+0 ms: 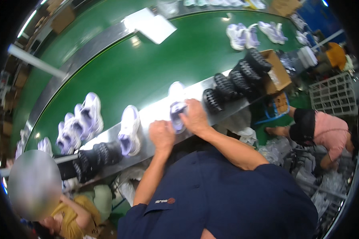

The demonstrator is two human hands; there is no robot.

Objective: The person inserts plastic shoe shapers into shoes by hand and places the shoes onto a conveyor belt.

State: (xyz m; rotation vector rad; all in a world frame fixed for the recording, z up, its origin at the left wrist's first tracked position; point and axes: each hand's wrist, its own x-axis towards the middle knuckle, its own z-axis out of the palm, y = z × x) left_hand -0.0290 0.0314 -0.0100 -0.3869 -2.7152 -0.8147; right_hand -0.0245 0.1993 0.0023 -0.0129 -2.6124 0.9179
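Note:
A white and lavender sneaker (178, 114) stands on the metal ledge in front of me, toe pointing away, its opening toward me. My left hand (162, 134) is closed at the left side of its collar; the exact hold of the fingertips is hidden. From the other side my right hand (196, 116) grips the collar, thumb at the opening and fingers along the outer side. Left of my hands, a matching sneaker (130, 129) stands alone on the ledge, touched by neither hand.
Black textured shoe-shaped pieces (227, 85) are lined up on the right of the metal ledge (147, 148), beside a cardboard box (279, 71). More sneakers (81, 117) sit on the green conveyor (159, 59). One person (77, 211) is at lower left, another (327, 129) bends at right.

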